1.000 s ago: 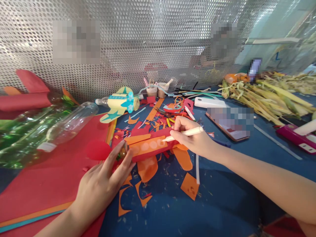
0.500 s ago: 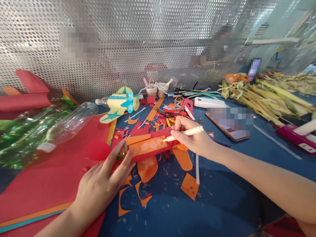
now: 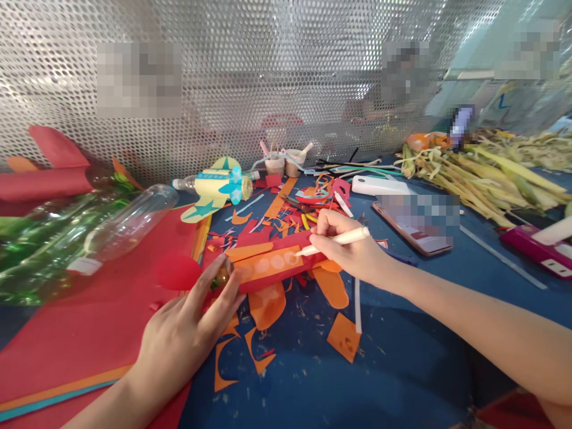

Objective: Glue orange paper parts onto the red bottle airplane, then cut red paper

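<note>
While my right hand point(image 3: 342, 243) grips a white marker point(image 3: 353, 236), my left hand point(image 3: 185, 325) grasps the left end of a red-wrapped tube point(image 3: 274, 279).
The marker's tip meets an orange strip point(image 3: 252, 269) on the tube, at the rightmost of several pale circles; the tube lies before me among orange scraps point(image 3: 267, 307) on a blue table point(image 3: 402, 369); farther out are a red sheet point(image 3: 98, 333) to the left, a phone point(image 3: 415, 232) to the right and, behind, a perforated metal panel point(image 3: 268, 53).
</note>
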